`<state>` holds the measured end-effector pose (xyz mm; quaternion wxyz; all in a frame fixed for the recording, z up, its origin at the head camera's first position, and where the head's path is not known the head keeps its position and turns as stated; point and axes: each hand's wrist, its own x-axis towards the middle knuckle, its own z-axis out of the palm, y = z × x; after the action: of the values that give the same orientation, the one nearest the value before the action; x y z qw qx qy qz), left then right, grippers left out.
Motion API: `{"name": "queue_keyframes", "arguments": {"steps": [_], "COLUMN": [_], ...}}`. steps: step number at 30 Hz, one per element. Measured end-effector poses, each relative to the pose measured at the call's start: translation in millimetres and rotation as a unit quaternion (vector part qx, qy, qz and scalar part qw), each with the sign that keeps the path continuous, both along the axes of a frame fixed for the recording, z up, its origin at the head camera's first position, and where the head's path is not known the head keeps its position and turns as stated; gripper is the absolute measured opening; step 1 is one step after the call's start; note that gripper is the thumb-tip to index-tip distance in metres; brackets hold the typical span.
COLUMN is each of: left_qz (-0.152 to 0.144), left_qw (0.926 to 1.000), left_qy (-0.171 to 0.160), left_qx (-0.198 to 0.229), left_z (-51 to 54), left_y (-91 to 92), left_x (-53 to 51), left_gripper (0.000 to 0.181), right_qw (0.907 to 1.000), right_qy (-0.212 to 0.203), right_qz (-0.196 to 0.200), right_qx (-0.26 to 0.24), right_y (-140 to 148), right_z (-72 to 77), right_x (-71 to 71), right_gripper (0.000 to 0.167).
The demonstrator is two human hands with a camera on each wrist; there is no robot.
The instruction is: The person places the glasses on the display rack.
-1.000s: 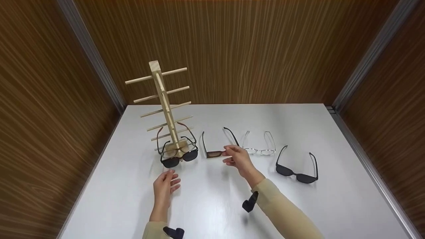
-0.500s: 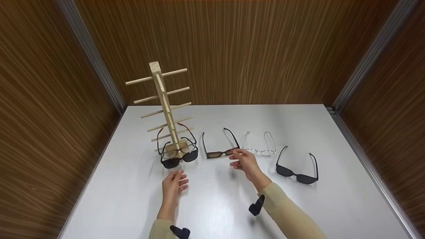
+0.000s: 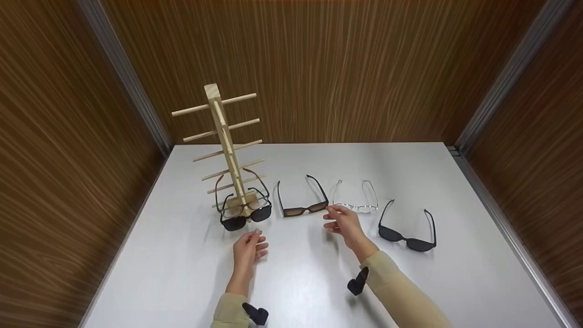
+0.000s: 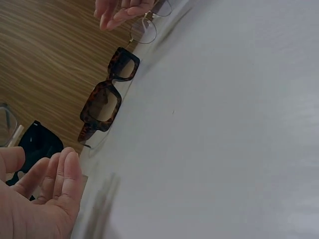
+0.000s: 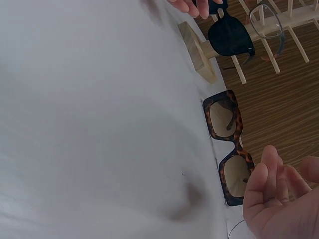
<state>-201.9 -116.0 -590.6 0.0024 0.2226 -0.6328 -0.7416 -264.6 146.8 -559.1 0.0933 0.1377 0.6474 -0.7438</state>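
My right hand (image 3: 347, 224) hovers at the right end of the tortoiseshell sunglasses (image 5: 222, 119), its fingers bent loosely with nothing visible between them. Those sunglasses stand on the table with their temples unfolded toward the back wall. Clear-framed glasses (image 3: 367, 209) lie just beyond the same hand, which hides part of them. My left hand (image 3: 248, 248) is held in front of the wooden eyewear rack (image 3: 225, 136), fingers relaxed and holding nothing. Black sunglasses (image 3: 234, 223) and thin-framed glasses (image 5: 266, 21) hang on the rack's lowest pegs.
Another pair of black sunglasses (image 3: 419, 245) lies at the right of the white table (image 3: 291, 291). Wood-grain panels (image 3: 319, 68) close off the back and both sides. The rack's upper pegs (image 3: 239, 98) stick out left and right.
Over the last second my right hand has let go of the tortoiseshell sunglasses and drawn right along the frame. My left hand has drifted right. The glasses stay in place.
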Motion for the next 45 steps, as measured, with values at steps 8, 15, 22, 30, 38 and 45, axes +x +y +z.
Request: {"name": "queue_keyframes", "arguments": {"steps": [8,15,22,30,38,45], "left_qz": [-0.001,-0.005,-0.023,-0.042,-0.02,-0.016], "left_qw": [0.9995,0.9996,0.9992,0.998,0.9982,0.9981], "left_qy": [0.026,0.018,0.032,0.048,0.054,0.051], "left_qx": [0.018,0.019,0.006,-0.002,-0.015,-0.03], "left_z": [-1.1,-0.7,-0.7,0.8,-7.0,-9.4], "left_y": [12.0,24.9,40.1,55.6,67.6,70.8], "left_x": [-5.4,-15.2,-24.3,-31.5,-42.9,-48.1], "left_gripper": [0.035,0.034,0.034,0.034,0.034,0.038], "right_qw": [0.9997,0.999,0.9987,0.9991,0.9986,0.9982], "right_qy": [-0.002,-0.002,0.002,0.001,0.007,-0.001], "right_qz": [-0.018,-0.028,-0.035,-0.024,0.003,0.014], "right_qx": [0.019,0.034,0.035,0.035,0.052,0.058], "right_y": [7.6,9.6,5.7,4.5,1.4,-2.1], "right_z": [-5.9,-11.3,-15.0,-17.6,-21.4,-21.2], "right_x": [-3.4,-9.1,-13.2,-15.8,-18.5,-23.5], "right_gripper": [0.028,0.028,0.029,0.035,0.042,0.049]}}
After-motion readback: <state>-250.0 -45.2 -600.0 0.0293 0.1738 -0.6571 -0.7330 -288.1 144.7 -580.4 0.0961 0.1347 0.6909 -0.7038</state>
